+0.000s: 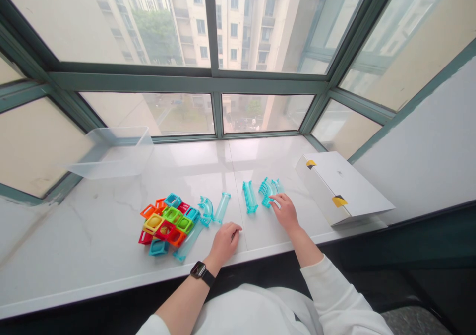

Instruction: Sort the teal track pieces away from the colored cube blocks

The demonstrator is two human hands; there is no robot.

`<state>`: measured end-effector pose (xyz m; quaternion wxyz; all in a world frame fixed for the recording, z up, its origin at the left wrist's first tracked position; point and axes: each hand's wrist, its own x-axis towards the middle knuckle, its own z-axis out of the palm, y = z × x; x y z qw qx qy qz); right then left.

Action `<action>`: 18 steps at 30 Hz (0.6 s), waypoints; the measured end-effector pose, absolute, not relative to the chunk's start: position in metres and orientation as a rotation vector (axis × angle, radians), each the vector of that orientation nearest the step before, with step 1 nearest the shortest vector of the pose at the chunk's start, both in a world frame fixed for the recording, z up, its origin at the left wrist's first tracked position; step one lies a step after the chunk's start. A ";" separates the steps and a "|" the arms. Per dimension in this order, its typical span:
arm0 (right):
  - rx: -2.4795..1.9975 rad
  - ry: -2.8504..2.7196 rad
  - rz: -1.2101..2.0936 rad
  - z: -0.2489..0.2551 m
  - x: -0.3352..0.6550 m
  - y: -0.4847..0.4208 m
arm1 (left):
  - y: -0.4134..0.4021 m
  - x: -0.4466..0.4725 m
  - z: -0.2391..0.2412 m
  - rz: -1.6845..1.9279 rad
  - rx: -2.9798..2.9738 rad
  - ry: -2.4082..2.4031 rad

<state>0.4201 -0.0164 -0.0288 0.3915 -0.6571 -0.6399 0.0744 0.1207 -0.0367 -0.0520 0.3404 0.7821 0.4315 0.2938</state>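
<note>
My right hand (285, 212) pinches the near edge of a clear teal curved track piece (265, 192) between thumb and fingers. Another teal piece (277, 185) lies right behind it, partly hidden. Left of these rests a straight teal track piece (250, 197). My left hand (225, 240) lies by the counter's front edge, fingers curled in, with no object showing in it. Beyond it are a narrower straight track (222, 207) and a curved teal piece (206, 211). A long teal track (189, 243) leans by the pile of colourful building blocks (171, 221).
A clear plastic bin (128, 168) stands at the back left of the white counter (92, 235). At the right, a white box (345, 186) with yellow and black tabs sits against the wall. Green-framed windows (193, 83) close off the back.
</note>
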 end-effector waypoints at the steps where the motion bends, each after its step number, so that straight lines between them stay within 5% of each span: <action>1: -1.669 -1.626 0.188 -0.029 0.420 -0.016 | -0.037 0.121 -0.052 0.765 2.037 1.122; 18: -1.676 -1.617 0.251 -0.031 0.421 -0.016 | -0.036 0.121 -0.052 0.767 2.039 1.125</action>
